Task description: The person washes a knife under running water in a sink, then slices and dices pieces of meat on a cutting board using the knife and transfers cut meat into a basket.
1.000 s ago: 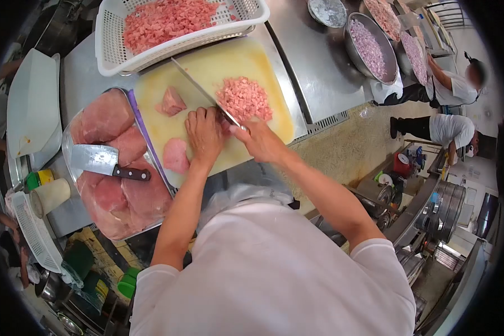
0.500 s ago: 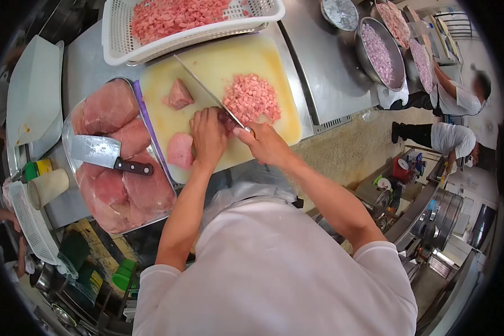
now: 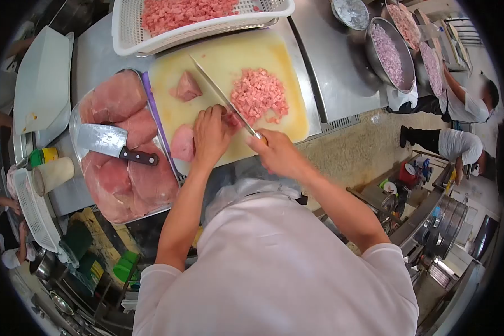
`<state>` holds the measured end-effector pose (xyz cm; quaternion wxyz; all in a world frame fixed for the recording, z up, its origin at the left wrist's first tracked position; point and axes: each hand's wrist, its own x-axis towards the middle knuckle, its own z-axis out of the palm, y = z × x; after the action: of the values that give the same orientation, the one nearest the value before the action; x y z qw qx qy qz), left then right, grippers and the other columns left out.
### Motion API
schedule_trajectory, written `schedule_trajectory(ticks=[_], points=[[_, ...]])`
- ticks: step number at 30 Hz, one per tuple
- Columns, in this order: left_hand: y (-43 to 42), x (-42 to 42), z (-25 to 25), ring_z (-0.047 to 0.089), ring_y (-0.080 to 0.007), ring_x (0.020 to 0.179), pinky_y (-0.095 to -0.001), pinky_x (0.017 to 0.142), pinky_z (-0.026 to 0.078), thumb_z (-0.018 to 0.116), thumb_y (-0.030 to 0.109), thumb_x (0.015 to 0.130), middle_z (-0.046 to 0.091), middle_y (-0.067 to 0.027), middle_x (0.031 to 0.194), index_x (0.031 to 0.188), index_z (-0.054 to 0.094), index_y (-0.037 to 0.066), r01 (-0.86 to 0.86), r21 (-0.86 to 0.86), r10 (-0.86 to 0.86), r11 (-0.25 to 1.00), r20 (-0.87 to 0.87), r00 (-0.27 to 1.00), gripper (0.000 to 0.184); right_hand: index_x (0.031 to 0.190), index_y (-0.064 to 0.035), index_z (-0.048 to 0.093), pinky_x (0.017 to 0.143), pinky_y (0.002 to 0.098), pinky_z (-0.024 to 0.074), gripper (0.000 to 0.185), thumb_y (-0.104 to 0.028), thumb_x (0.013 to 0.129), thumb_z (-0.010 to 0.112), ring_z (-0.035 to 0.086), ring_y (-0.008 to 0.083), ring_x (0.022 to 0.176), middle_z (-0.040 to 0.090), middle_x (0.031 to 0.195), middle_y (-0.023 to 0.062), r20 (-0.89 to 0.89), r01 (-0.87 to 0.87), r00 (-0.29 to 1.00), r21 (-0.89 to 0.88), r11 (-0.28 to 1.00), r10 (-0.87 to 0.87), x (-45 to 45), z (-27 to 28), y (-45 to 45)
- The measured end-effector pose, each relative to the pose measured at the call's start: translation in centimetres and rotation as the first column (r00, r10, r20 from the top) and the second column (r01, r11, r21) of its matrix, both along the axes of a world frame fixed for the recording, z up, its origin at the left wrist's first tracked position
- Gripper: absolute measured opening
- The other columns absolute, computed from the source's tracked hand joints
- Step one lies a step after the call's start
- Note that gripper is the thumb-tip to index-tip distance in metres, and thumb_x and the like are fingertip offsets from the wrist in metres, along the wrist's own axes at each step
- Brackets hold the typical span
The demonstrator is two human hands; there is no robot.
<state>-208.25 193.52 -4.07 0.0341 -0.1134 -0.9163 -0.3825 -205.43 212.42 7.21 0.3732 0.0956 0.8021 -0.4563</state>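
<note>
My right hand (image 3: 279, 152) grips the handle of a long knife (image 3: 223, 95), its blade slanting up and left over the yellowed cutting board (image 3: 218, 53). Against the blade, my left hand (image 3: 210, 134) has its fingers curled down on a piece of raw meat (image 3: 231, 121), mostly covered by the fingers. To the right of the blade sits a pile of diced meat (image 3: 259, 95). A meat chunk (image 3: 187, 87) lies above my left hand, and another pink piece (image 3: 182, 143) rests left of my left wrist.
Left of the board, a tray holds large raw meat cuts (image 3: 115, 98), with a cleaver (image 3: 103, 140) lying on top. A white perforated basket (image 3: 207, 28) of diced meat stands behind. Metal bowls hold chopped purple-white pieces (image 3: 387, 56) at the right. Two people (image 3: 462, 147) work farther right.
My right hand has drawn the knife back toward me, and its handle now sits lower and farther right. My left hand stays on the meat. The whole view has shifted slightly.
</note>
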Motion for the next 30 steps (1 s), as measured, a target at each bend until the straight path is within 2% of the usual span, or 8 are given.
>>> schedule_trajectory(ticks=[2, 5, 7, 12, 15, 20, 26, 30], points=[[-0.5, 0.1, 0.0, 0.059, -0.0384, 0.098, -0.0494, 0.084, 0.047, 0.073, 0.005, 0.075, 0.064, -0.016, 0.097, 0.102, 0.065, 0.002, 0.018, -0.016, -0.017, 1.0, 0.039, 0.999, 0.028, 0.109, 0.0085, 0.065, 0.068, 0.0454, 0.0535, 0.048, -0.039, 0.107, 0.058, 0.067, 0.0327, 0.062, 0.067, 0.071, 0.0188, -0.143, 0.02, 0.989, -0.036, 0.999, -0.025, 2.7, -1.2, -0.2], [-0.3, 0.4, -0.1, 0.06, -0.0386, 0.099, -0.0496, 0.085, 0.048, 0.07, 0.002, 0.075, 0.065, -0.0162, 0.098, 0.102, 0.065, 0.002, 0.023, -0.171, -0.018, 0.985, 0.033, 0.999, 0.028, 0.106, 0.0085, 0.064, 0.066, 0.045, 0.0533, 0.05, -0.041, 0.106, 0.059, 0.065, 0.0314, 0.057, 0.067, 0.071, 0.0188, -0.311, 0.029, 0.948, -0.107, 0.994, -0.061, 2.2, -5.5, -1.1], [-0.4, 0.4, -0.1, 0.06, -0.0388, 0.097, -0.0505, 0.085, 0.048, 0.068, 0.0, 0.075, 0.064, -0.0162, 0.097, 0.102, 0.065, 0.002, 0.029, -0.153, -0.028, 0.988, 0.01, 1.0, 0.028, 0.106, 0.0081, 0.064, 0.064, 0.0446, 0.0531, 0.05, -0.042, 0.106, 0.06, 0.064, 0.0305, 0.054, 0.067, 0.071, 0.0189, -0.296, 0.027, 0.953, -0.117, 0.993, -0.061, 0.6, -5.9, -1.6], [-0.8, 1.2, -0.4, 0.057, -0.042, 0.09, -0.0531, 0.081, 0.047, 0.062, -0.001, 0.079, 0.06, -0.0192, 0.092, 0.1, 0.062, 0.0, 0.031, -0.037, -0.031, 0.999, 0.007, 0.999, 0.021, 0.108, 0.0058, 0.065, 0.054, 0.0405, 0.0511, 0.047, -0.04, 0.107, 0.057, 0.061, 0.0242, 0.049, 0.062, 0.066, 0.0149, 0.007, 0.057, 0.998, -0.052, 0.997, -0.057, 1.1, -0.6, -1.1], [-0.6, 1.2, -0.7, 0.058, -0.0419, 0.091, -0.0528, 0.081, 0.048, 0.062, -0.002, 0.08, 0.061, -0.0192, 0.092, 0.101, 0.062, 0.001, 0.031, -0.093, -0.032, 0.995, -0.007, 0.999, 0.022, 0.106, 0.0044, 0.064, 0.047, 0.0369, 0.0487, 0.045, -0.039, 0.108, 0.056, 0.059, 0.0199, 0.046, 0.057, 0.061, 0.0098, -0.088, 0.132, 0.985, -0.197, 0.972, -0.151, 2.7, -4.0, -2.0], [-1.0, 1.5, -1.0, 0.059, -0.0412, 0.092, -0.0521, 0.081, 0.048, 0.062, -0.003, 0.081, 0.061, -0.0187, 0.093, 0.103, 0.062, 0.002, 0.013, -0.03, -0.012, 0.999, 0.021, 1.0, 0.022, 0.101, 0.0021, 0.062, 0.046, 0.0347, 0.0475, 0.044, -0.041, 0.108, 0.056, 0.058, 0.0177, 0.046, 0.056, 0.06, 0.0078, -0.015, 0.147, 0.988, -0.154, 0.977, -0.151, 1.1, -2.2, -2.0], [-1.1, 1.9, 0.8, 0.061, -0.0401, 0.098, -0.0517, 0.084, 0.051, 0.064, -0.001, 0.081, 0.063, -0.0172, 0.096, 0.103, 0.062, 0.002, 0.085, -0.176, -0.076, 0.981, 0.054, 0.996, 0.022, 0.094, 0.0, 0.06, 0.046, 0.0343, 0.0467, 0.046, -0.044, 0.107, 0.057, 0.057, 0.0168, 0.046, 0.053, 0.06, 0.0059, 0.003, 0.197, 0.98, -0.173, 0.965, -0.2, 2.7, -3.9, -2.0], [-0.4, 0.2, -0.3, 0.061, -0.0404, 0.1, -0.0516, 0.084, 0.051, 0.062, -0.001, 0.081, 0.063, -0.018, 0.097, 0.102, 0.063, 0.002, -0.036, -0.021, 0.036, 0.999, 0.041, 0.998, 0.022, 0.091, -0.0019, 0.06, 0.046, 0.0344, 0.0466, 0.046, -0.045, 0.106, 0.058, 0.057, 0.016, 0.047, 0.053, 0.062, 0.0048, 0.019, 0.114, 0.993, -0.074, 0.991, -0.113, 1.2, 0.5, 1.2]])
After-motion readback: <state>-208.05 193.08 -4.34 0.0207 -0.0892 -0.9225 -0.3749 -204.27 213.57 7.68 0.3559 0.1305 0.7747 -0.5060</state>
